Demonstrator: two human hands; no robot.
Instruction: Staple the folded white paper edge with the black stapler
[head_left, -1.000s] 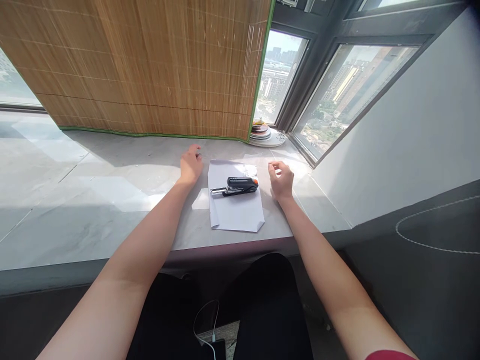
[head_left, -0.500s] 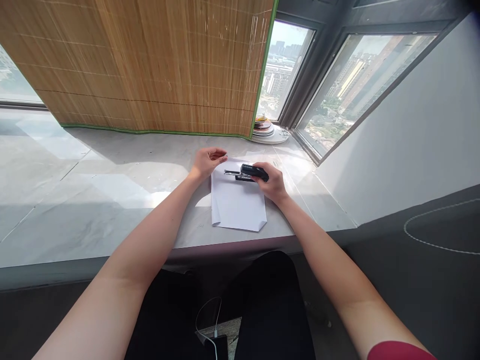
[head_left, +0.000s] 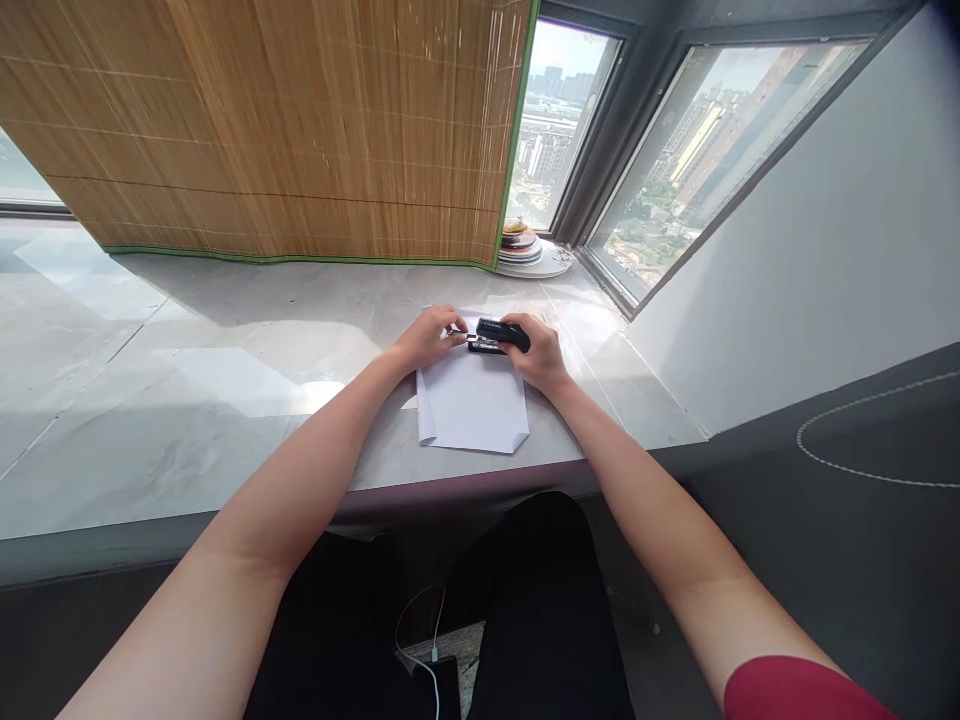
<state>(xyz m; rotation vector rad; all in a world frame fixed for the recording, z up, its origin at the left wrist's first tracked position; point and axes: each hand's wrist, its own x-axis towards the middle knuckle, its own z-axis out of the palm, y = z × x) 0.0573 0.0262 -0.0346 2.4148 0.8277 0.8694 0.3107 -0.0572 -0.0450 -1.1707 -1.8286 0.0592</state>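
A black stapler point(head_left: 501, 331) is in my right hand point(head_left: 541, 355), whose fingers wrap round its right end. It is held above the upper part of some white paper point(head_left: 472, 405) on the ledge. My left hand point(head_left: 431, 338) closes its thumb and fingertips round the left end of the metal rail that sticks out of the stapler. Those fingers partly hide the rail, so I cannot tell whether staples lie in it. The paper has a curled lower left edge and a folded lower right corner.
The pale stone ledge point(head_left: 225, 400) ends just before my knees. A stack of plates point(head_left: 525, 250) stands in the window corner. A bamboo blind point(head_left: 300, 130) hangs down close to the ledge's back. A white cable point(head_left: 434, 640) runs below, between my legs.
My left hand has moved right and its fingers have closed on the stapler's protruding rail. My right hand still holds the stapler. The whole view has shifted slightly.
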